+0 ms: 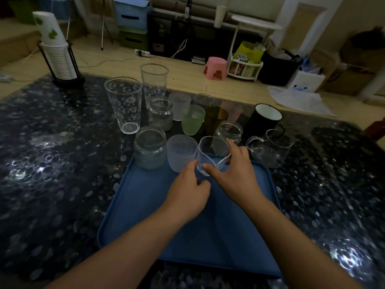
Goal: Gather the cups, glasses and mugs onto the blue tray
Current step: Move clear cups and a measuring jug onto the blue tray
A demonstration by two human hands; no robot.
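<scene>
The blue tray (pixel 145 215) lies on the dark table in front of me. At its far edge stand a ribbed glass jar (pixel 150 148) and a frosted white cup (pixel 181 152). Next to them my right hand (pixel 235 174) grips a small clear glass (pixel 210 151) over the tray's far edge. My left hand (pixel 187 192) touches the base of that glass with its thumb, its other fingers curled. Behind the tray stand two tall printed glasses (pixel 125 105), a green frosted cup (pixel 192 119), a small jar (pixel 229 131), a black mug (pixel 264 119) and a clear handled mug (pixel 270 149).
A rack of stacked paper cups (pixel 59 57) stands at the table's far left corner. Further glasses, a second ribbed jar (pixel 160 112) and an amber cup (pixel 215 118), crowd the middle. Beyond the table are a pink stool (pixel 215 68) and storage boxes on the floor.
</scene>
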